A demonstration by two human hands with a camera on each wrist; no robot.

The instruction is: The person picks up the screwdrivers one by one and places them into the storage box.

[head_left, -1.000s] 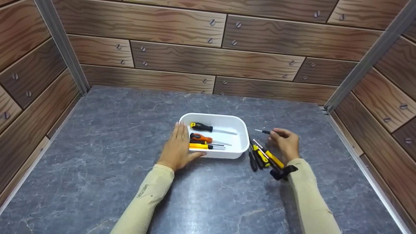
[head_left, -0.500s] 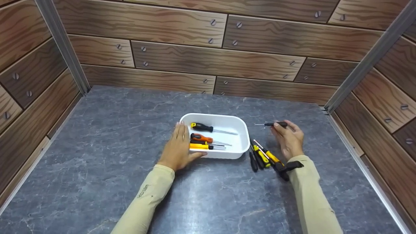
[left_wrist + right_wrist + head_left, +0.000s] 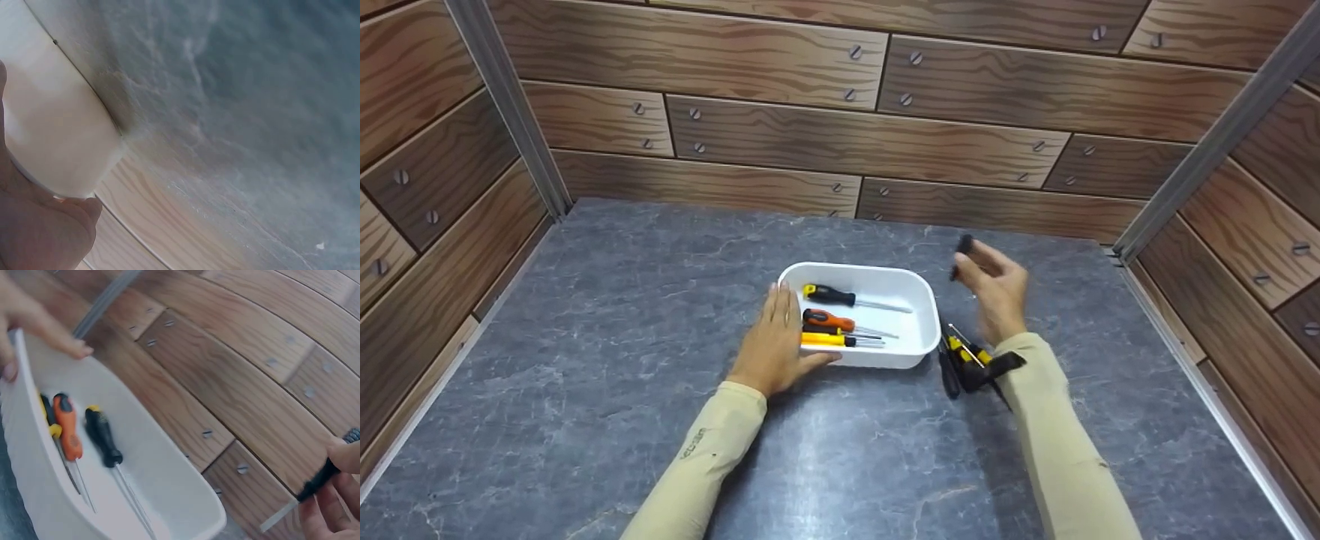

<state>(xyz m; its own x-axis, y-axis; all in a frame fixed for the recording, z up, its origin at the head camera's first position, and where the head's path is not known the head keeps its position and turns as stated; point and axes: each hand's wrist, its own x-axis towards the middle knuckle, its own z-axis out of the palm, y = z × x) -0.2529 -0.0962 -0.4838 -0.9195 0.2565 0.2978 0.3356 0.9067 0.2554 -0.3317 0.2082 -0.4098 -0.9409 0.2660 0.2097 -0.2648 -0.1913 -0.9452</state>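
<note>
The small black screwdriver [image 3: 963,250] is now off the desk [image 3: 660,420], pinched in the fingers of the right hand [image 3: 994,296], right of centre in the head view and just past the far right corner of the white tray [image 3: 919,296]. A second ago it lay low beside the loose tools at the same hand; half a second ago it was held level with its tip pointing left. Now it has risen and swung nearly upright, closer to the tray's rim. In the right wrist view the fingers [image 3: 343,458] are curled round the dark handle [image 3: 318,481] at the lower right of the frame, with the thin shaft slanting down toward the tray's rim [image 3: 219,517]. By this reading the tool is being carried toward the tray and is not yet in it.

The left hand [image 3: 772,337] has not moved: it lies flat against the tray's left end, fingers straight, thumb along the near wall. Inside the tray lie a black-and-yellow screwdriver [image 3: 840,296], an orange one [image 3: 832,321] and a yellow one [image 3: 829,340], unchanged. Several more screwdrivers [image 3: 960,360] remain on the desk just right of the tray, partly hidden behind the right wrist.
</note>
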